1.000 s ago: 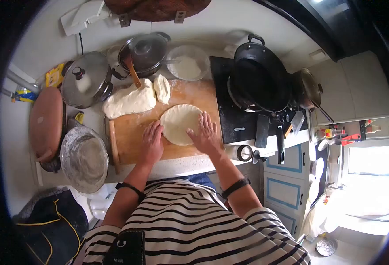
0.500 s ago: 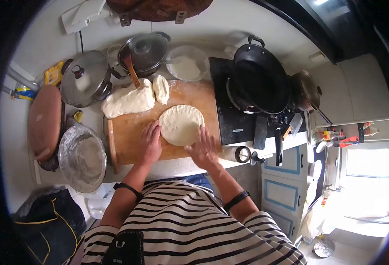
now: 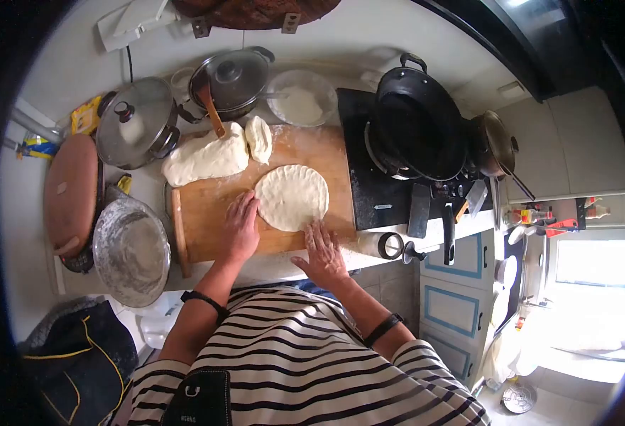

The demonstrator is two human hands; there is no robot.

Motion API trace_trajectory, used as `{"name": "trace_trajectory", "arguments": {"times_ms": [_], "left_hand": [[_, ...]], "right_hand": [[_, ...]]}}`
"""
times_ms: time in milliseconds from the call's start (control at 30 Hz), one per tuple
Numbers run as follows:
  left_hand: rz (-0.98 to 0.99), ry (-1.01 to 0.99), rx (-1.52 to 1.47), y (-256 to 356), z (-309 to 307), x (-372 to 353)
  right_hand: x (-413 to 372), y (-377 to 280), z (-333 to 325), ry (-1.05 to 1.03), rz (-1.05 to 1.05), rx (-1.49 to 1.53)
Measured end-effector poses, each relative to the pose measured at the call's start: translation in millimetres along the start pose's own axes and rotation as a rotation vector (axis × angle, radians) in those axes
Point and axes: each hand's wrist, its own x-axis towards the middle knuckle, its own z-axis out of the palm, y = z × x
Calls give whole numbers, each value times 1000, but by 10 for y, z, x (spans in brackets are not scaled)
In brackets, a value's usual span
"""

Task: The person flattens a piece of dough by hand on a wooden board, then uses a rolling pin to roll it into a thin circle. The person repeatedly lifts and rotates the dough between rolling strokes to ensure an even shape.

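Observation:
A flat round of dough with finger dents lies on the wooden board. My left hand rests at its left edge, fingers stretched out and fingertips touching the rim. At the lower right edge lies my right hand, flat with the fingers extended and the thumb apart. Behind the round sit a large lump of dough and a small strip of dough.
A floury metal bowl stands left of the board. Lidded pots and a plastic bowl of flour line the back. To the right are a black wok on the stove, a cleaver and a jar.
My right hand has slid down and slightly left along the dough's edge. The round looks flatter, with fainter dents at its far rim. My left hand has barely moved.

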Motion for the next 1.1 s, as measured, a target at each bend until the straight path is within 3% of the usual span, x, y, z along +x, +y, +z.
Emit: {"name": "trace_trajectory", "arguments": {"times_ms": [100, 200, 300, 433, 600, 800, 900, 1000, 1100], "left_hand": [[7, -5, 29, 8, -58, -6], [-13, -25, 24, 32, -68, 17], [-5, -12, 20, 27, -86, 7], [-18, -13, -17, 63, -107, 30], [4, 10, -10, 2, -60, 18], [-109, 36, -95, -90, 75, -62], [-172, 37, -137, -75, 91, -57], [-274, -88, -172, -4, -74, -23], [-164, 43, -146, -63, 49, -40]], "right_hand": [[-8, -10, -4, 73, -20, 28], [-7, -121, -43, -94, -11, -65], [21, -211, -153, -125, 33, -55], [213, -288, -5, -37, -130, -22], [328, -415, -72, 19, -180, -55], [627, -468, -103, 3, -240, -97], [802, -409, -6, 134, -364, -146], [977, -395, -32, 47, -385, -170], [1070, -384, -85, 178, -425, -168]]}}
